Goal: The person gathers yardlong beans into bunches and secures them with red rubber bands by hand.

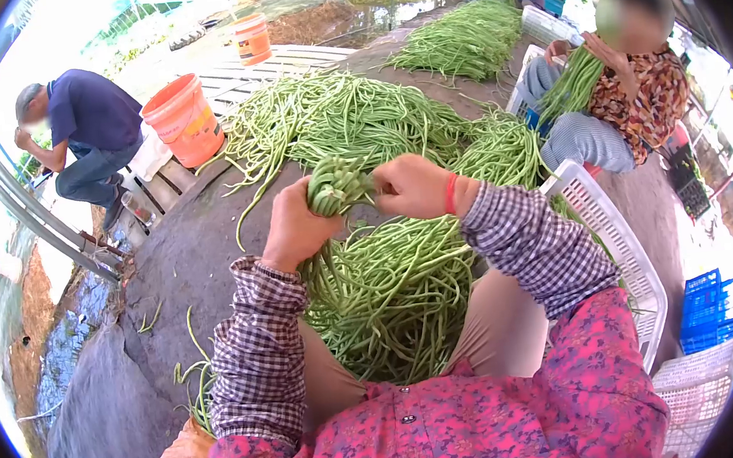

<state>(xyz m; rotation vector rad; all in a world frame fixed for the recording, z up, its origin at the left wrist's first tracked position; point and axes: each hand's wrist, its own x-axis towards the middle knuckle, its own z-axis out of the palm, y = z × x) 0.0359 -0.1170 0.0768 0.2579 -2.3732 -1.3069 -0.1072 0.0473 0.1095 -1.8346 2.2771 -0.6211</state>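
Observation:
My left hand (296, 226) is wrapped round a bundle of long green beans (336, 184), whose gathered ends stick up above the fist while the rest hangs down below it. Close at the bundle's right side, my right hand (415, 186) has its fingers pinched together; whatever they hold is too small to make out. A red band circles that wrist. Between my knees lies a pile of loose long beans (398, 287). Beyond my hands spreads a larger heap of beans (348, 117) on the dark ground cover.
Two orange buckets (183, 123) (252, 40) stand behind. A person (95, 113) sits at left; another person (633, 83) holds beans at right. A white crate (620, 242) is beside my right arm, blue crates (713, 308) lie farther right, and another bean heap (463, 37) is behind.

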